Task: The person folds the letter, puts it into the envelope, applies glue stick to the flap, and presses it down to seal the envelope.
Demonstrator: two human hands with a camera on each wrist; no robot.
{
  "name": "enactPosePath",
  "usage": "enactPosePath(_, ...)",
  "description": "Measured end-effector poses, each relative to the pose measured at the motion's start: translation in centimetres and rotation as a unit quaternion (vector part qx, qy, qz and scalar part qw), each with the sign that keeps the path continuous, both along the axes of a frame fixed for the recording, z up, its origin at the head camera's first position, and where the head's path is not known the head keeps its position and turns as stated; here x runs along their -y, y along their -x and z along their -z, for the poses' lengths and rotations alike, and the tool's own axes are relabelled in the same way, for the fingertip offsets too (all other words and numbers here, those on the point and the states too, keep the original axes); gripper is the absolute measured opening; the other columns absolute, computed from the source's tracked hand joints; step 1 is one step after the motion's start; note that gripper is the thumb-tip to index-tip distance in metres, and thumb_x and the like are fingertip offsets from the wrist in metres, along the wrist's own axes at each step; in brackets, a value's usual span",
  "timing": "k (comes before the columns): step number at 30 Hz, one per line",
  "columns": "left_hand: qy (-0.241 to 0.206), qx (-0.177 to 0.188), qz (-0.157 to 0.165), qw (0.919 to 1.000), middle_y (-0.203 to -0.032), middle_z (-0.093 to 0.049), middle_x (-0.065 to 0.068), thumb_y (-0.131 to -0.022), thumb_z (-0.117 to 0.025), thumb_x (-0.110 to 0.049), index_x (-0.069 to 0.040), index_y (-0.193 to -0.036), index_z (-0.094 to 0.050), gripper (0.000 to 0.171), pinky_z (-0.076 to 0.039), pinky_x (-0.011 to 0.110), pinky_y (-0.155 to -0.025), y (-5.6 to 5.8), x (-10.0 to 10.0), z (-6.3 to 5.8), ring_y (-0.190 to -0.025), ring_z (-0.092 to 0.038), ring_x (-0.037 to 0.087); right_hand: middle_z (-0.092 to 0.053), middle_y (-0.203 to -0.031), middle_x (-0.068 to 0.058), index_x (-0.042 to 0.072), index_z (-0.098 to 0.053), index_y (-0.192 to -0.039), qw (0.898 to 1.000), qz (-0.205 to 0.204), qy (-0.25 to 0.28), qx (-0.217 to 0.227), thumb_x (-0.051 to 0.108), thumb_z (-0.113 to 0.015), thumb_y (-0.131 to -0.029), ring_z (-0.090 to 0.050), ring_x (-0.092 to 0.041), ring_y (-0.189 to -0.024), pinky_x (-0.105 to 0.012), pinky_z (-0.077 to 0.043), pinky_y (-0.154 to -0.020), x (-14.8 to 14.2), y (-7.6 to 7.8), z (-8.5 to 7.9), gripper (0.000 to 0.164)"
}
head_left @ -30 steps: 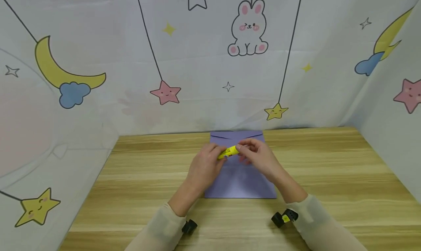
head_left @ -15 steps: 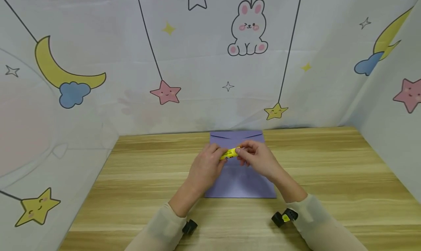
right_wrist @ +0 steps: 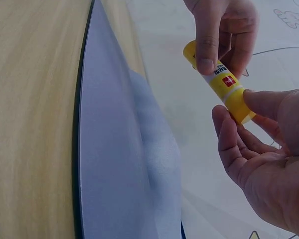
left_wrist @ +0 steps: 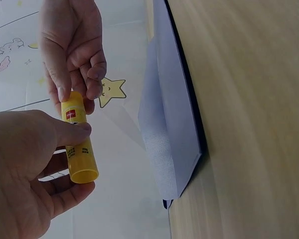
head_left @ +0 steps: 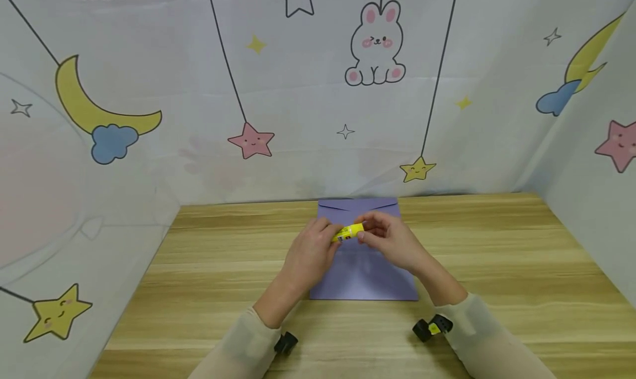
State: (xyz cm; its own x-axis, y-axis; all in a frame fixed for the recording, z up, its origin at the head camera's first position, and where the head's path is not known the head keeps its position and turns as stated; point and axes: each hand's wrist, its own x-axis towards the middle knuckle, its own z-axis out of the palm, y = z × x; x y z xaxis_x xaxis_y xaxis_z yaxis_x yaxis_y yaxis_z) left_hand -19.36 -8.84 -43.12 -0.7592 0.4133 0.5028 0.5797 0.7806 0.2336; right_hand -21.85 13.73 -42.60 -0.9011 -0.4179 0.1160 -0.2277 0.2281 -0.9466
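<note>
A yellow glue stick is held tilted above a purple envelope. My left hand grips its body, thumb on the printed side and fingers curled beneath, as the left wrist view shows. At the other end, the thumb and fingers of my right hand are around the yellow cap, which is on the stick. The envelope lies on the table with its flap end at the far side; both wrist views show part of its paper standing up from the surface.
The wooden table runs back to a white cloth printed with stars, moons and a rabbit. Cloth also hangs at both sides. Black wrist-worn devices sit near both sleeve cuffs.
The fingers of my right hand have shifted around the cap, uncovering more of it. My left hand and the envelope stay nearly in place.
</note>
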Motion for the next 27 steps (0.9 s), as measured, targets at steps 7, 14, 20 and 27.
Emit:
enactPosePath(7,-0.002,-0.012,0.005,0.9999,-0.102,-0.066,0.003,-0.089,-0.087,-0.006,-0.005,-0.116,-0.077,0.029,-0.056,0.034,-0.078,-0.04,0.03,-0.05,-0.091,-0.06,0.022,-0.072,-0.114,-0.02,0.006,-0.062,-0.138,0.999,0.026,-0.018,0.025,0.028,-0.071,-0.105,-0.071,-0.041,-0.102,-0.045,-0.061,-0.087,-0.08,-0.05,-0.18,0.041)
enactPosePath(14,0.005,-0.019,0.01,0.9997,-0.102,-0.067,0.004,-0.088,-0.088,-0.006,-0.003,-0.116,-0.077,0.03,-0.056,0.032,-0.075,0.02,-0.03,0.13,-0.09,-0.06,0.023,-0.072,-0.097,-0.023,0.003,-0.071,-0.115,0.997,0.055,-0.041,0.035,0.034,-0.071,-0.105,-0.066,-0.03,-0.077,-0.036,-0.056,-0.067,0.12,-0.04,-0.1,0.033)
enactPosePath(20,0.006,-0.018,0.007,0.9998,-0.102,-0.066,0.004,-0.089,-0.087,-0.006,-0.003,-0.116,-0.076,0.029,-0.056,0.033,-0.075,0.08,0.0,0.17,-0.089,-0.059,0.022,-0.072,-0.103,-0.025,0.002,-0.07,-0.12,0.998,0.04,-0.025,0.032,0.023,-0.072,-0.104,-0.069,-0.032,-0.083,-0.045,-0.06,-0.077,0.08,-0.13,-0.16,0.026)
enactPosePath(27,0.005,-0.01,0.004,0.9999,-0.103,-0.066,0.003,-0.089,-0.087,-0.005,-0.004,-0.117,-0.076,0.03,-0.056,0.033,-0.077,0.0,0.1,0.08,-0.091,-0.059,0.022,-0.07,-0.113,-0.02,0.003,-0.067,-0.127,1.0,0.018,-0.009,0.018,0.011,-0.072,-0.102,-0.07,-0.042,-0.101,-0.05,-0.061,-0.088,-0.14,-0.07,-0.07,0.026)
